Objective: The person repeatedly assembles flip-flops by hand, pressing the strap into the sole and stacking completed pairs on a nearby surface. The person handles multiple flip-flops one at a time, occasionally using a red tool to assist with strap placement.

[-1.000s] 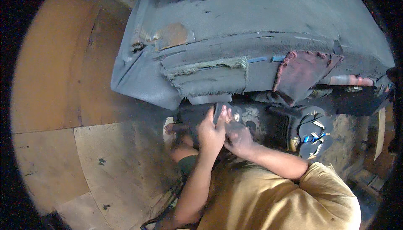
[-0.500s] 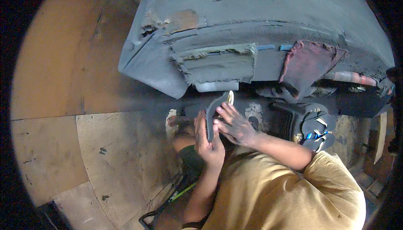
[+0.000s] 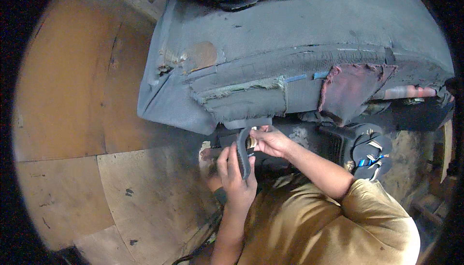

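A: What is the person wearing?

B: A mustard-tan shirt [image 3: 309,233], which spreads below the grip and off to its right. The cloth looks soft, with deep creases [image 3: 357,216] and paler streaks where light falls.

A: How long are the sleeves?

B: The right sleeve [image 3: 379,195] is short and loose, in the same tan, and its edge sits well to the right of the grip and lower.

A: And past that edge?

B: The right forearm [image 3: 319,170] is bare to the right hand [image 3: 272,141]. Below the grip, the left forearm [image 3: 231,233] is bare up to the left hand [image 3: 237,180].

A: Anything else?

B: A patch of dark green clothing [image 3: 220,196], just below and left of the grip, and a tiny dark spot [image 3: 382,249] low on the shirt.
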Motion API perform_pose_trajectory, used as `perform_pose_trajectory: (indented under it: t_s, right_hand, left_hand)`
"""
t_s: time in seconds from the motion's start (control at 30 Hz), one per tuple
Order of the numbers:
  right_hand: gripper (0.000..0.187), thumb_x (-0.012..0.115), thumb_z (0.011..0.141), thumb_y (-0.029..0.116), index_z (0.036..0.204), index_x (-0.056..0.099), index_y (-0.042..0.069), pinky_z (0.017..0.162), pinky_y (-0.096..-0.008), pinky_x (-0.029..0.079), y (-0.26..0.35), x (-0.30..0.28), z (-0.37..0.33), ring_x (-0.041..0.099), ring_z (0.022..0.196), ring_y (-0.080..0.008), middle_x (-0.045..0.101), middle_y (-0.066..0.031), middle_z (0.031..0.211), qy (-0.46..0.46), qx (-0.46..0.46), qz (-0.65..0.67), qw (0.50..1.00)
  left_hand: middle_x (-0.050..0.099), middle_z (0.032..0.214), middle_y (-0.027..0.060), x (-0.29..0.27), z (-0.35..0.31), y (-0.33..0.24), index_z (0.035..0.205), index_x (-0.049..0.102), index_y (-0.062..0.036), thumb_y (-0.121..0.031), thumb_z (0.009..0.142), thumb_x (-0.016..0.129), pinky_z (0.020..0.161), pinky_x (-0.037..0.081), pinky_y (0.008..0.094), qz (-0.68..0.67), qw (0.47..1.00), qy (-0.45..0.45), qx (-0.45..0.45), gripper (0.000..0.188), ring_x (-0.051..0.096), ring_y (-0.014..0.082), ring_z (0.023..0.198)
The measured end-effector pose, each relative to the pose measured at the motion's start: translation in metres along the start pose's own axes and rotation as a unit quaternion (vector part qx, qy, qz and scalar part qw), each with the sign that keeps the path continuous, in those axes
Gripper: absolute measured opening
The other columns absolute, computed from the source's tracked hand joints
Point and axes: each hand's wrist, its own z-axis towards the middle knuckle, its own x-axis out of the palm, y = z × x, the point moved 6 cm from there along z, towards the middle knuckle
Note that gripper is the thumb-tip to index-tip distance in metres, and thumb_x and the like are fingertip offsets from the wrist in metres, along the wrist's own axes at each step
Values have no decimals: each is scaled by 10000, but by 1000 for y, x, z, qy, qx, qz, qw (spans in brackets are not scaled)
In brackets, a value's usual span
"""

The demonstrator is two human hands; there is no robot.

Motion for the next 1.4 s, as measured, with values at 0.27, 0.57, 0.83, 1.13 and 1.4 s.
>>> perform_pose_trajectory:
  t_s: [0.27, 0.57, 0.83, 1.13, 1.4]
  right_hand:
    - [688, 667, 939, 183, 1464, 222, 194, 905, -490, 580, 12, -51, -76, 655, 1062, -330, 575, -102, 1224, -261, 28, 34, 964]
    - [480, 692, 916, 115, 1291, 393, 95, 765, -430, 627, 35, 2, -41, 707, 882, -306, 627, -110, 1088, -110, 35, -38, 993]
    - [607, 646, 949, 156, 1428, 273, 153, 817, -451, 616, 34, -21, -68, 680, 1003, -306, 631, -128, 1121, -209, 43, -21, 977]
    - [432, 665, 943, 174, 1279, 402, 108, 787, -434, 626, 45, 15, -57, 721, 853, -270, 680, -132, 1016, -130, 87, -74, 985]
    - [387, 675, 933, 159, 1238, 443, 106, 796, -430, 622, 34, 54, -63, 715, 905, -288, 672, -141, 1031, -87, 98, -54, 990]
  left_hand:
    - [653, 1024, 288, 88, 30, 19, 1253, 542, 56, -279, 988, 581, 834, 518, 452, -143, 952, 184, -197, 429, 660, 434, 962]
    - [646, 1129, 259, 14, 5, -9, 1307, 505, 70, -172, 999, 561, 889, 507, 383, -101, 983, 25, -150, 396, 662, 335, 1021]
    - [648, 1122, 263, 49, 25, -8, 1321, 507, 31, -227, 1001, 553, 879, 504, 434, -70, 974, 140, -163, 414, 649, 398, 1032]
    - [648, 1135, 234, 10, 12, -9, 1284, 539, 59, -129, 988, 559, 910, 493, 394, -166, 957, 65, -230, 352, 648, 307, 1055]
    - [660, 1096, 243, -30, 6, -36, 1281, 548, 55, -93, 968, 575, 848, 520, 386, -116, 978, 20, -170, 347, 685, 331, 970]
